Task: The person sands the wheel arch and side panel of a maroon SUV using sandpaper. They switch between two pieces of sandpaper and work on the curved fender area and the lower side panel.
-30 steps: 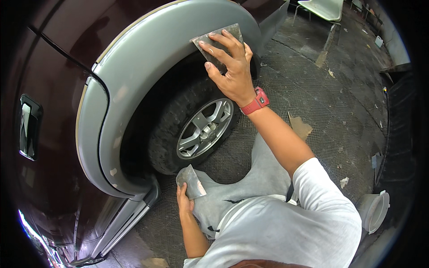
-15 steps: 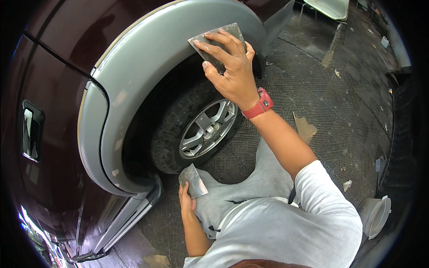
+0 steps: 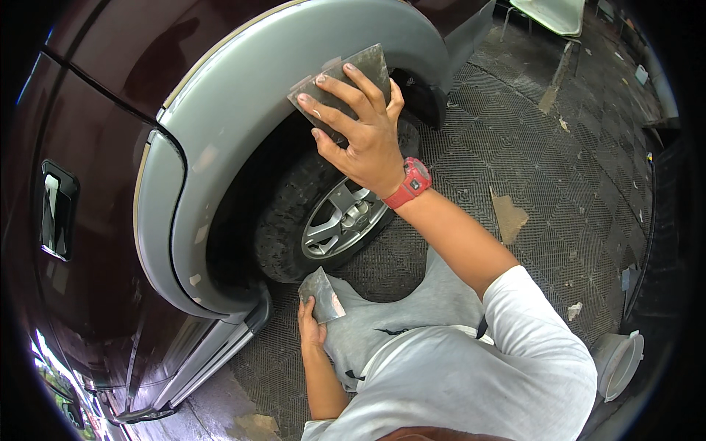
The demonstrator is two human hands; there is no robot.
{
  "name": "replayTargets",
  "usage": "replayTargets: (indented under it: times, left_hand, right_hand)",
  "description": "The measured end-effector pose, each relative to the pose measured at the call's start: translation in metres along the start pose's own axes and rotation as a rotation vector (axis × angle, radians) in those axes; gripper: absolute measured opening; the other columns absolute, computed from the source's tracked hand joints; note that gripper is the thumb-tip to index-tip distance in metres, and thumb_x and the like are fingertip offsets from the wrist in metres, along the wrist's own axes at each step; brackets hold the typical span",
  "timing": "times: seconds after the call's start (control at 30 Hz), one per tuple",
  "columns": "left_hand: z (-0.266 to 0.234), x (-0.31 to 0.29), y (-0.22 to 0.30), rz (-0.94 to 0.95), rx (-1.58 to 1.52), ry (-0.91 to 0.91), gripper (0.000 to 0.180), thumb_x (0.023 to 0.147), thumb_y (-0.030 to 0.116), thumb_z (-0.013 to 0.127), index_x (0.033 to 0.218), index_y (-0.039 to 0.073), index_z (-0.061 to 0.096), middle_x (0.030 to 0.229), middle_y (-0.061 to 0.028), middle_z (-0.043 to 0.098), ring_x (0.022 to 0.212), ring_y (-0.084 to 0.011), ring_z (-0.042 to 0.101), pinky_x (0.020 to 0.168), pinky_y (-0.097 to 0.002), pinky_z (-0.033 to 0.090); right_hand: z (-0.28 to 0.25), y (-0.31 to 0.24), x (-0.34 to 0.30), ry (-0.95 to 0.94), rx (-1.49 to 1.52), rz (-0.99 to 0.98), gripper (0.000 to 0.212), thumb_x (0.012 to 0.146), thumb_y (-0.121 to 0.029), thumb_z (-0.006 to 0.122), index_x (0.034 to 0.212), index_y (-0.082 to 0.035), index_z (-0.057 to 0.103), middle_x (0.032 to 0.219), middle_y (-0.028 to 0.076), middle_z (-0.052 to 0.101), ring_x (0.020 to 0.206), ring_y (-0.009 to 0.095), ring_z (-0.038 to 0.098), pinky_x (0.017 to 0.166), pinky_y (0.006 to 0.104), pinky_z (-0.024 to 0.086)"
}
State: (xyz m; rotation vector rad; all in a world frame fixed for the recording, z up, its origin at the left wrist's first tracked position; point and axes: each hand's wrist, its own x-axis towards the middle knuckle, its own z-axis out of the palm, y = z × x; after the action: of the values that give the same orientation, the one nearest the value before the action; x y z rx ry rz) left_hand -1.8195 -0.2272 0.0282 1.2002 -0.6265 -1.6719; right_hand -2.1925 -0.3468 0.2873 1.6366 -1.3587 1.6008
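My right hand (image 3: 360, 140), a red watch (image 3: 413, 184) on its wrist, grips a thin, square metal putty spreader (image 3: 370, 67). Its fingers are spread over the sheet, and the far edge lies against the silver-grey wheel arch flare (image 3: 243, 84). A small pinkish smear shows on the flare by that edge. Low by my knee, my left hand (image 3: 312, 327) is closed on a second metal plate (image 3: 321, 295), which carries a patch of pinkish putty near its right edge. Several pale filler spots (image 3: 202, 234) mark the flare's left side.
Below the flare is the tyre (image 3: 276, 246) with its silver alloy wheel (image 3: 346, 220). A side step (image 3: 213, 360) runs along the dark maroon car body (image 3: 95, 169). A whitish bucket (image 3: 619, 365) stands at right, a pale chair (image 3: 551, 15) at the far right. Debris dots the textured floor mat (image 3: 471, 165).
My right hand and its spreader have moved left and slightly down along the flare. The left hand keeps its plate in nearly the same place. The view has shifted slightly.
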Motion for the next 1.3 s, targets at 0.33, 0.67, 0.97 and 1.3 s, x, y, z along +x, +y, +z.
replayTargets:
  times: [0.33, 0.67, 0.97, 1.3]
  left_hand:
    - [0.005, -0.003, 0.003, 0.000, 0.020, -0.002, 0.052, 0.104, 0.019, 0.066, 0.152, 0.001, 0.052, 0.143, -0.0114, 0.063, 0.126, -0.0226, 0.064, 0.110, -0.0364, 0.051]
    - [0.004, 0.002, 0.000, 0.008, 0.010, -0.007, 0.046, 0.106, 0.017, 0.064, 0.148, 0.001, 0.055, 0.141, -0.0107, 0.064, 0.126, -0.0229, 0.064, 0.109, -0.0360, 0.052]
    - [-0.002, 0.003, -0.003, -0.005, -0.004, 0.015, 0.048, 0.106, 0.018, 0.064, 0.150, 0.002, 0.054, 0.142, -0.0102, 0.064, 0.127, -0.0223, 0.063, 0.110, -0.0365, 0.051]
    - [0.002, 0.005, -0.002, -0.009, -0.009, 0.047, 0.042, 0.108, 0.017, 0.062, 0.146, 0.003, 0.057, 0.137, -0.0088, 0.066, 0.122, -0.0209, 0.066, 0.107, -0.0385, 0.053]
  right_hand:
    - [-0.005, -0.010, 0.007, 0.013, 0.038, 0.021, 0.047, 0.087, -0.024, 0.076, 0.133, -0.034, 0.075, 0.150, -0.006, 0.059, 0.155, 0.027, 0.034, 0.116, 0.0742, 0.015]
    - [-0.024, 0.039, -0.023, 0.104, 0.038, 0.224, 0.048, 0.089, -0.027, 0.074, 0.137, -0.024, 0.072, 0.148, 0.001, 0.060, 0.151, 0.031, 0.042, 0.120, 0.0620, 0.021]
    - [-0.040, 0.008, -0.026, -0.015, 0.053, 0.169, 0.046, 0.090, -0.026, 0.072, 0.136, -0.025, 0.074, 0.151, 0.001, 0.058, 0.151, 0.028, 0.043, 0.120, 0.0670, 0.019]
    - [0.005, -0.053, -0.013, -0.072, 0.007, -0.092, 0.049, 0.094, -0.029, 0.074, 0.142, -0.035, 0.070, 0.158, -0.007, 0.053, 0.157, 0.024, 0.034, 0.119, 0.0727, 0.014]
